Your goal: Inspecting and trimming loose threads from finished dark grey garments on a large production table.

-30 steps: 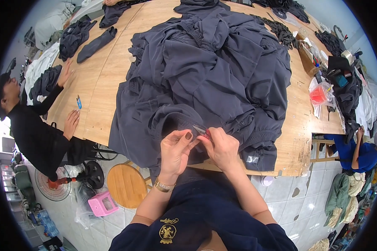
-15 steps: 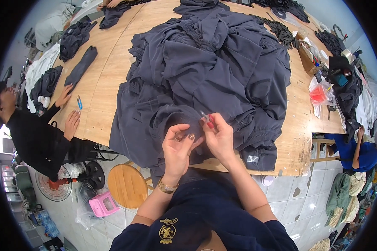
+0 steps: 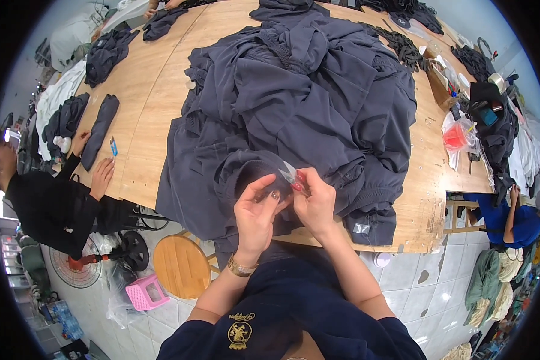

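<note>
A large heap of dark grey garments [image 3: 306,114] covers the middle of the table in front of me. At its near edge, my left hand [image 3: 255,213] is curled at a gathered part of the garment [image 3: 246,171], index finger and thumb slightly apart; some fingertips are hidden. Close beside it on the right, my right hand [image 3: 315,204] is closed around thread snips [image 3: 295,179] with red handles. Their pointed blades are spread, angled up and left over the cloth near my left fingertips.
At left, a person in black [image 3: 51,198] has both hands by a folded dark garment [image 3: 100,132] and blue snips [image 3: 113,146]. A cardboard box [image 3: 441,87] and red-and-clear plastic bag [image 3: 459,137] lie right. Below left stands a round wooden stool [image 3: 182,267].
The snips have turned in my right hand, and their spread blades now show clearly. My left hand barely moved. The person at left has drawn the folded garment nearer.
</note>
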`<state>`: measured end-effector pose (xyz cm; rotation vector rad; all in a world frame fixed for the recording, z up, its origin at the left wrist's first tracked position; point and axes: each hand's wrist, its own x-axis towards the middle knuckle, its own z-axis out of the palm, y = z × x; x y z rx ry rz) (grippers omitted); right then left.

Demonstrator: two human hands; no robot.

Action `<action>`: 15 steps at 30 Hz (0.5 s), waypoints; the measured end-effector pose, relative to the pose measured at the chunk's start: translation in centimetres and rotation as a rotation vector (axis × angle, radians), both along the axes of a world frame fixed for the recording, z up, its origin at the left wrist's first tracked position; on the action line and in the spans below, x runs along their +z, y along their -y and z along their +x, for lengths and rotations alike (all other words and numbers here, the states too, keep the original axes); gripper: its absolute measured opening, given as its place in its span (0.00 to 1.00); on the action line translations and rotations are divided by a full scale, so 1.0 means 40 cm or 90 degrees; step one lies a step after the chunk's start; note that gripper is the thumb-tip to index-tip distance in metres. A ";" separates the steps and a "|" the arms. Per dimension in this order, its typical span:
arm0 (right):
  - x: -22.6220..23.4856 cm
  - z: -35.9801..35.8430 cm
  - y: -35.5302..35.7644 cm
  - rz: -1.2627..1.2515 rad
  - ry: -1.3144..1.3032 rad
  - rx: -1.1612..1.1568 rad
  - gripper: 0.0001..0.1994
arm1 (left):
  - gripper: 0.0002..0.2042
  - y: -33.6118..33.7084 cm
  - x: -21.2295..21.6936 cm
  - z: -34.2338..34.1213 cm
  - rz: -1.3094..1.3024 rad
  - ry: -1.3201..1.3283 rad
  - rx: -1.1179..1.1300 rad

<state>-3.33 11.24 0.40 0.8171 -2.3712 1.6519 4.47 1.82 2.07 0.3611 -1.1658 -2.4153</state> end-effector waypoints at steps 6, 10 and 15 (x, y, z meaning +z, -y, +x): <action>0.020 0.015 -0.003 -0.146 0.190 0.048 0.03 | 0.12 0.012 -0.014 -0.003 -0.013 -0.008 0.030; 0.008 0.008 -0.033 -0.434 0.513 0.226 0.05 | 0.12 0.009 -0.011 -0.001 -0.010 -0.023 0.033; 0.023 0.015 0.016 -0.118 0.197 0.025 0.06 | 0.13 -0.001 0.000 -0.001 -0.075 0.015 0.047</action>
